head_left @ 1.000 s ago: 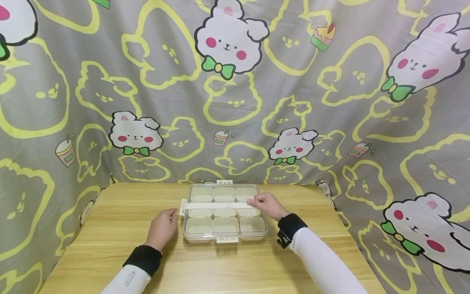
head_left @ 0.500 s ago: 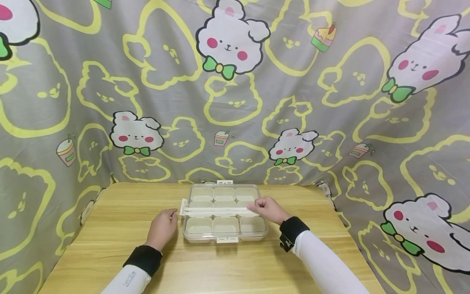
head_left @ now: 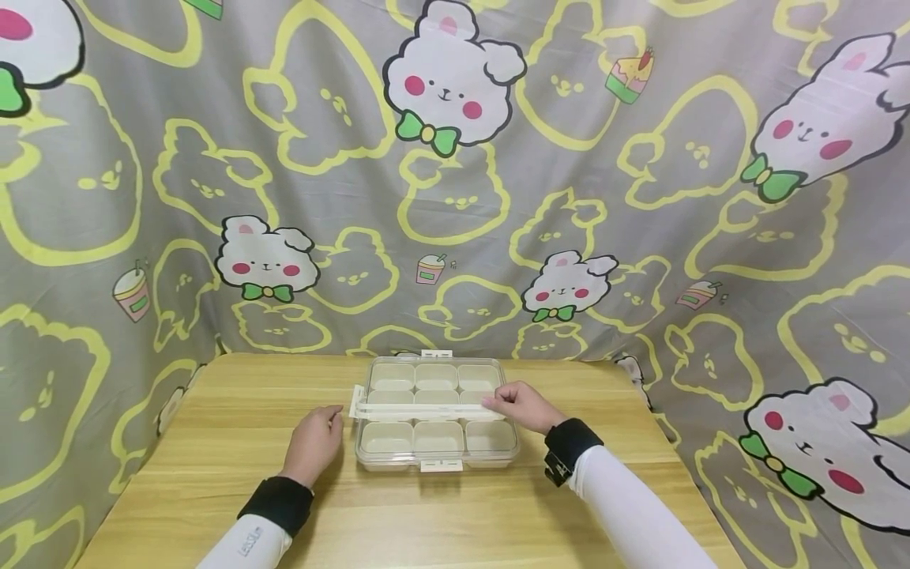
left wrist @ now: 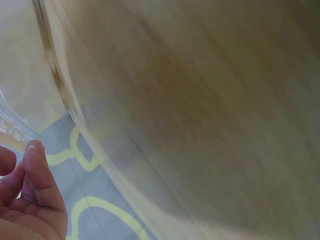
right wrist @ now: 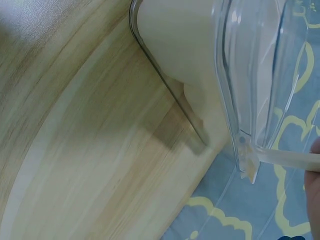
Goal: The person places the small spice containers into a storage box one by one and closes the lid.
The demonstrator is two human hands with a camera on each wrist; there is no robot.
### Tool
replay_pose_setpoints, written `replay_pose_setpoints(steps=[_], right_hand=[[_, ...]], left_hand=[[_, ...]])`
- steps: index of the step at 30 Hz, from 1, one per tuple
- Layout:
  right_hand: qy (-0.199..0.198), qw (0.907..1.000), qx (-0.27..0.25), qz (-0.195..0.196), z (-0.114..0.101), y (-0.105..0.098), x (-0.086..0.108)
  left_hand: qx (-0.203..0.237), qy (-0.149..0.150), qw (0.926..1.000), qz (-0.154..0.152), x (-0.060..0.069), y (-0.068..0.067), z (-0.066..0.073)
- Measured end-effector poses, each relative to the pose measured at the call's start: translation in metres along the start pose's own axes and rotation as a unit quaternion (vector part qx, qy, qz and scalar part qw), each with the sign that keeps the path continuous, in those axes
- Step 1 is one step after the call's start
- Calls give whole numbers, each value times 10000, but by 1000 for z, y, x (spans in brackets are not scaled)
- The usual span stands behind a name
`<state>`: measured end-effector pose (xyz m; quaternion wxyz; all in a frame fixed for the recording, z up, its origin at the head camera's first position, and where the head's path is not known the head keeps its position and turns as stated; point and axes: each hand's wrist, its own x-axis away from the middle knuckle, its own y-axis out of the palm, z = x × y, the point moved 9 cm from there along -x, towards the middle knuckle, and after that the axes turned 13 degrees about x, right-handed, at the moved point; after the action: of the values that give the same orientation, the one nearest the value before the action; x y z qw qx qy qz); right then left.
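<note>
A clear-lidded box [head_left: 490,457] stands on the table, with several cream compartments showing through its lid. White clips sit on its left, far and near sides. Across the top runs a long white carrying handle [head_left: 419,410]. My right hand [head_left: 526,405] pinches that handle near its right end; in the right wrist view the white bar [right wrist: 290,159] meets the fingers at the image edge. To the left of the box, my left hand [head_left: 314,442] rests by the table with loosely curled fingers, just short of the left clip [head_left: 357,401]. Nothing shows in its fingers [left wrist: 42,180].
The wood-grain table [head_left: 426,521] runs to a grey curtain [head_left: 341,197] printed with white and yellow cartoon animals. The curtain hangs behind the table and along both sides.
The handle has swung slightly towards me over the lid, with my right hand on its end. My left hand and the box have stayed put.
</note>
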<state>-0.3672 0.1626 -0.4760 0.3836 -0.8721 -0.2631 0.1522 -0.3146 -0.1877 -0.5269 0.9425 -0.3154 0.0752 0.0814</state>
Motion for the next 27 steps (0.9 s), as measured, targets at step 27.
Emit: replay_pose_setpoints(steps=[27], right_hand=[[792,9804,264,1787,14,-52,-19]], left_hand=[[-5,63,9999,95,-2,-3,0]])
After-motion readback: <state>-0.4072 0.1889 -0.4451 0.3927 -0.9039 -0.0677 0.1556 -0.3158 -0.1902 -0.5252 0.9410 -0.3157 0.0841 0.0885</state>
